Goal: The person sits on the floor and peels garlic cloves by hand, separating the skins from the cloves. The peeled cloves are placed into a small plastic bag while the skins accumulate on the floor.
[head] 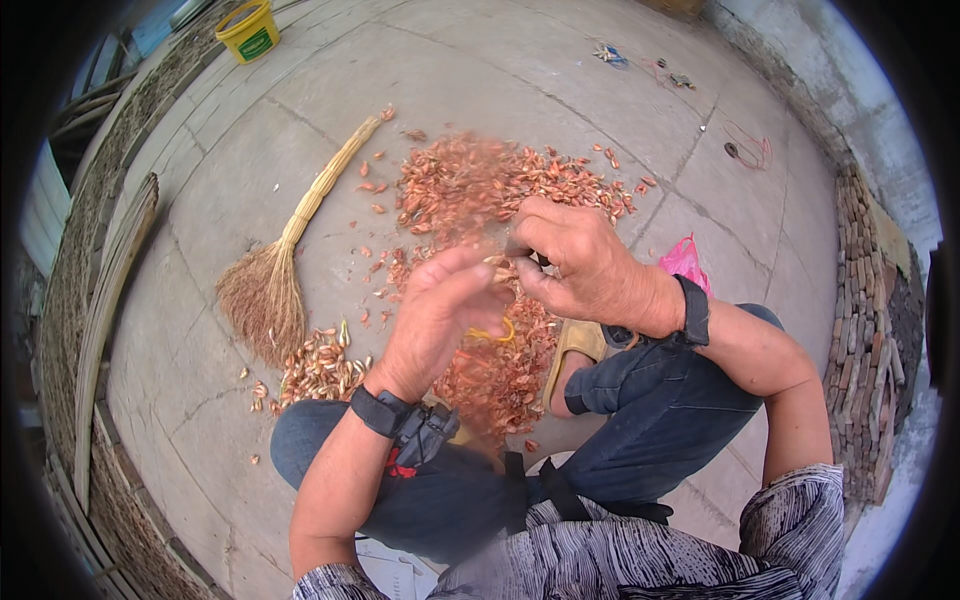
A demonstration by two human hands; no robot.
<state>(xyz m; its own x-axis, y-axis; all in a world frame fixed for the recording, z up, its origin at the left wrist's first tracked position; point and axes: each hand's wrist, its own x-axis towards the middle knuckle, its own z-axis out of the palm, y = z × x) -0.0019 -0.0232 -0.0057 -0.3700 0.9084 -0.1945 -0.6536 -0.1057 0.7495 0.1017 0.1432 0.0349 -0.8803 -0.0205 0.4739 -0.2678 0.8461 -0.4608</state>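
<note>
Both my hands are raised over a heap of papery reddish-brown husks (491, 382). My left hand (454, 300) has its fingers curled around a small pale bulb or clove (498, 262), partly hidden and blurred. Close beside it, my right hand (570, 255) is bent with thumb and fingertips near each other, a small dark thing (541, 261) showing between them; what it is cannot be told. Beyond the hands lies a pile of reddish dried bulbs (465, 180). By my left knee is a smaller pile of paler bulbs (322, 371).
A straw broom (289, 232) lies at the left, its bristles touching the paler bulbs. A yellow bucket (247, 31) stands far left. A pink plastic bag (685, 262) is beyond my right wrist. Stacked bricks (862, 330) line the right wall. Wires (750, 150) lie on the concrete floor.
</note>
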